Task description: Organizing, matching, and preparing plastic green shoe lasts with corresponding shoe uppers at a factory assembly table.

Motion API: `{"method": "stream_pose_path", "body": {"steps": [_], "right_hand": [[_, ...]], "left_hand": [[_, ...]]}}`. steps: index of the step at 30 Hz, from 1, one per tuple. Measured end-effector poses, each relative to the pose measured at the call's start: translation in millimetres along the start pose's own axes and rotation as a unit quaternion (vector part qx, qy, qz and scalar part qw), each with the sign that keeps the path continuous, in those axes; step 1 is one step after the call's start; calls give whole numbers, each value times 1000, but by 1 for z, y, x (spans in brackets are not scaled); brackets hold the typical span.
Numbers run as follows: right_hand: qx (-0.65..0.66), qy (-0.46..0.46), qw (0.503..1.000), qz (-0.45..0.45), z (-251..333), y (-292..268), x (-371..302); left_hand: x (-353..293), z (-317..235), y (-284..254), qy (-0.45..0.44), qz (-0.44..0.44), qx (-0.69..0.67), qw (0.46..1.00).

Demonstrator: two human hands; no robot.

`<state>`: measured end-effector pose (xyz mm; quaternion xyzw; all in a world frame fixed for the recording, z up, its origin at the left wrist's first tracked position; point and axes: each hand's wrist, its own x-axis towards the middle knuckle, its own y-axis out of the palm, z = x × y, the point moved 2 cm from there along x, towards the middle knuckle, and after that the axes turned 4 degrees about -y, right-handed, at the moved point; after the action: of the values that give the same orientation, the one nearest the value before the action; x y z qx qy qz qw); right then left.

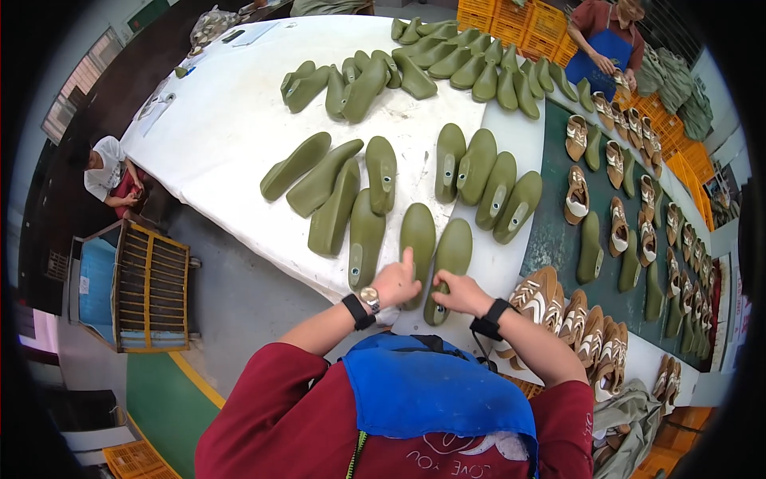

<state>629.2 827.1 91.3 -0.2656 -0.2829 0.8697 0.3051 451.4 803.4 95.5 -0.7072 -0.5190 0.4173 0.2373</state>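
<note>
Two green plastic shoe lasts lie side by side just in front of me, toes pointing away. My left hand [398,283] grips the heel end of the left shoe last [417,231], its index finger stretched along the top. My right hand [463,293] has bent fingers on the heel end of the right shoe last [453,247]; its thumb is partly hidden. Beyond the hands lies a group of four-ish, several lasts [499,188], soles up with metal-rimmed holes. More lasts [327,207] rest to the left, some tilted on their sides.
White sheeting [223,120] covers the table. Rows of lasts [479,60] stand at the far edge. Brown-and-white sneakers [576,195] and lasts line a green mat [550,231] at right. A co-worker [610,48] handles a shoe; another person [116,176] sits left near a wheeled cart [152,287].
</note>
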Motion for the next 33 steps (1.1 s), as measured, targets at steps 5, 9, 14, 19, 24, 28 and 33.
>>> {"method": "stream_pose_path", "body": {"steps": [5,9,14,19,24,28,33], "right_hand": [[34,72,996,-29,-6,-3,-30],[121,198,969,88,-14,-23,-46],[-55,99,993,42,-15,-39,-48],[-133,30,990,27,12,-72,-36],[-159,-7,987,24,16,-137,-36],[-187,22,982,-35,39,-255,-12],[-184,121,966,-138,61,-410,68]], "left_hand": [[-13,-28,30,78,53,18,995],[-2,-29,28,126,78,12,989],[5,33,-47,164,-292,19,942],[11,100,-96,37,-131,-39,990],[55,104,-194,81,-175,-84,978],[142,125,-279,64,-176,6,982],[274,159,-364,-30,-170,24,985]]}}
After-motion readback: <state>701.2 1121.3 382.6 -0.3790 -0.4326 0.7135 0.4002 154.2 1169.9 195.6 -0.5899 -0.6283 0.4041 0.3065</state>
